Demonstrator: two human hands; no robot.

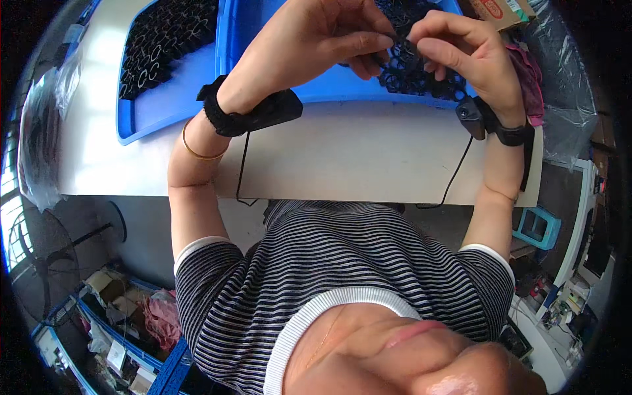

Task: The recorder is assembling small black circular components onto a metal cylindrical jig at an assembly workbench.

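My left hand [329, 43] and my right hand [471, 59] meet above the right-hand blue tray [355, 94]. Thumb and forefinger of each are closed in a pinch. Between the fingertips there seems to be a small black piece [399, 41], mostly covered by the fingers; its exact kind is too small to make out. Beneath the hands, many loose black ring-shaped pieces [421, 80] lie heaped in the tray. To the left, another blue tray [164, 127] holds rows of short black tube-like pieces [164, 46], packed close together.
Both trays stand on a pale table [349, 158]. A cardboard box [497, 12] and a dark red cloth [526, 82] are at the right end, near clear plastic sheeting [569, 118]. Below, a fan [49, 257], cluttered bins [125, 316] and a turquoise stool [538, 227] flank me.
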